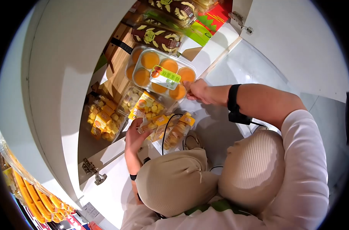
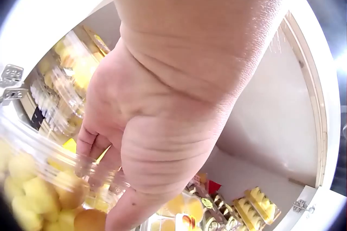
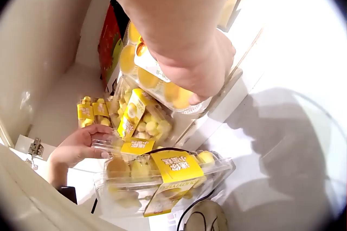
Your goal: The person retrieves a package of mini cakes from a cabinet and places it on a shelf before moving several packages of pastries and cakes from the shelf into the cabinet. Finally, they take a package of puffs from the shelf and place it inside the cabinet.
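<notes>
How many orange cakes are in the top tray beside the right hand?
6 cakes: in the head view, three in the upper row, three in the lower, some partly under the label. Others underneath are partly hidden.

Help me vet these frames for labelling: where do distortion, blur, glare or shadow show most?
Head view: fisheye bends the white panel at left, corners black; left wrist: the nearest clear pastry box looks soft, upper left washed out; right wrist: broad shadow on the bright white surface.
</notes>
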`<move>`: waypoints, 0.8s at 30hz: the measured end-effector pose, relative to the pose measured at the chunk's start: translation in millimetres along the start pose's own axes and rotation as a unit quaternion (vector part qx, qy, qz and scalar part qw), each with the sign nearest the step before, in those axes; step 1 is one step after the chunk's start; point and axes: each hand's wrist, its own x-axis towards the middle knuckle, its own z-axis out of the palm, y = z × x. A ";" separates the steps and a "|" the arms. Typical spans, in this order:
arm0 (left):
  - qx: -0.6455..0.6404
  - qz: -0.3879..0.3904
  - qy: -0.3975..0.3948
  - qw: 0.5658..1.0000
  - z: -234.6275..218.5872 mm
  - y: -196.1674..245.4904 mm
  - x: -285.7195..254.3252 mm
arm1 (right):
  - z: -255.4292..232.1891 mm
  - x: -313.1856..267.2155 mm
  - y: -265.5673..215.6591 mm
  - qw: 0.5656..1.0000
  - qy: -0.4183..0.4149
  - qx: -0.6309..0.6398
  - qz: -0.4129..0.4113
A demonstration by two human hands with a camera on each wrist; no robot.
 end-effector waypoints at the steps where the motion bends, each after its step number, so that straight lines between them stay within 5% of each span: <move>1: -0.003 0.000 0.001 1.000 3.2 1.9 -0.4 | -2.6 -13.3 -16.5 0.999 0.010 0.004 0.034; 4: -0.072 -0.049 0.011 0.996 15.1 6.8 -4.4 | 0.2 -9.2 -28.2 0.997 0.018 0.002 0.075; 7: -0.020 0.062 0.042 0.997 22.2 1.0 -7.5 | 7.2 11.0 -25.1 0.997 -0.008 -0.014 0.075; 12: -0.123 0.084 0.070 0.986 27.0 3.9 -18.6 | 47.4 25.1 -9.8 0.996 -0.034 0.059 0.058; 14: -0.128 0.061 0.045 0.989 29.2 0.8 -21.7 | 56.4 34.3 3.3 0.988 -0.123 0.092 0.031; 18: 0.021 0.097 0.123 0.987 31.3 8.5 -27.8 | 69.1 33.7 8.7 0.999 0.041 0.020 -0.020; 20: 0.017 0.035 0.086 0.996 22.5 19.4 -36.1 | 67.7 30.2 4.3 1.000 0.010 0.007 0.010; 22: 0.049 0.046 0.081 0.994 16.4 24.6 -38.9 | 62.8 1.9 -10.1 0.995 -0.028 0.088 -0.042; 24: 0.078 0.052 0.088 0.992 10.2 16.3 -28.8 | 74.9 28.7 -2.9 0.998 0.021 0.061 -0.023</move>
